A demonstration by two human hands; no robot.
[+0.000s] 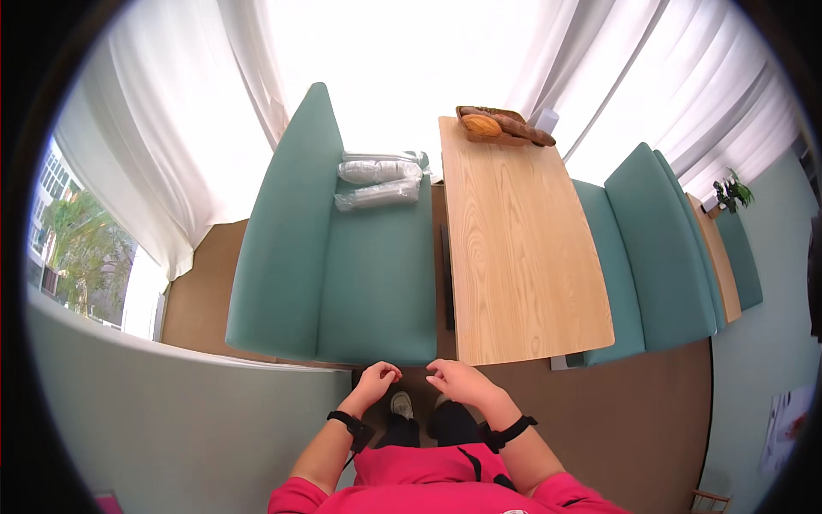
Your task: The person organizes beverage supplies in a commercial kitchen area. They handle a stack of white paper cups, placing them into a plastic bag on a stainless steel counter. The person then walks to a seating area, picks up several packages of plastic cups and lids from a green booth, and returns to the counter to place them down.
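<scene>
My left hand [378,384] is held low in front of me, fingers curled in towards the thumb, with nothing visible in it. A short gap separates it from my right hand [463,381], which is loosely bent and empty, its thumb apart from the fingers. Both are close to the near edge of a green upholstered bench [379,289]. The near end of a wood-grain table [526,257] lies just beyond my right hand. Several clear plastic-wrapped packages [379,193] rest on the far part of the bench seat; their contents cannot be told.
At the table's far end sits a brown basket [472,133] with bread loaves [481,125], beside a white object [547,121]. Another green bench [661,257] stands right of the table. A potted plant [732,193] is farther right. A low wall [192,411] runs along my left.
</scene>
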